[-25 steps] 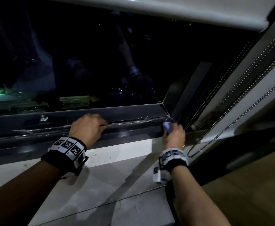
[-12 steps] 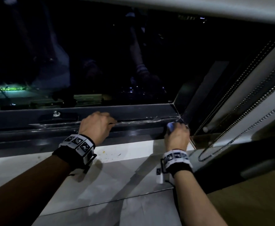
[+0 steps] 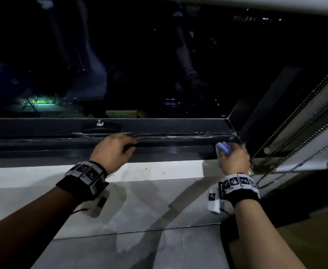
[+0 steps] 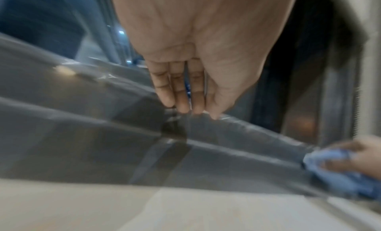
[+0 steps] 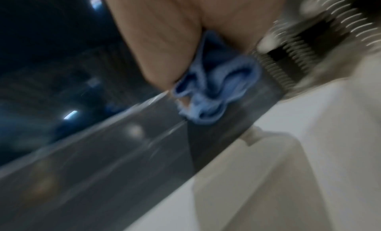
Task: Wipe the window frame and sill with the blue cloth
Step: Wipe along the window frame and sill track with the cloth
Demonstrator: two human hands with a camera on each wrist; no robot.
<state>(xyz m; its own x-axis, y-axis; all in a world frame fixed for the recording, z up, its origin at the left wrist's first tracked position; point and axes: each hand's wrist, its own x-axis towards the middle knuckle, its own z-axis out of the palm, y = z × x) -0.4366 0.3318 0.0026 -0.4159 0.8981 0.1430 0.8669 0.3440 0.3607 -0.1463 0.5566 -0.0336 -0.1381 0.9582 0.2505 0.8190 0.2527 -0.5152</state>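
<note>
Right hand (image 3: 235,159) grips the blue cloth (image 3: 223,148) bunched in curled fingers and presses the wad against the dark window frame (image 3: 178,140), at the frame's right end just left of the corner joint. Right wrist view confirms this: the cloth is crumpled under the palm and touching the frame rail, with the bead chains (image 3: 303,121) of the blind just to its right. Bunching probably gives a firm pad to push into the rail's groove and corner.

Left hand (image 3: 113,150) holds nothing. Its fingers lie together and nearly straight, tips resting on the frame's upper ridge near the middle of the rail (left wrist view). Judged: it braces the body while the right arm reaches into the corner.

White sill (image 3: 159,171) lies on the near side of the frame. Yellowish specks (image 3: 139,171) sit on it between the two wrists, so the sill looks not yet wiped there.

Compared with a second ago: both hands keep the same places on the frame, the cloth remains at the right corner, and the left fingertips stay on the ridge. The view has shifted, so the frame and hands now sit further right and lower in the picture. No clear stroke along the rail shows yet; work seems confined to the corner.
</note>
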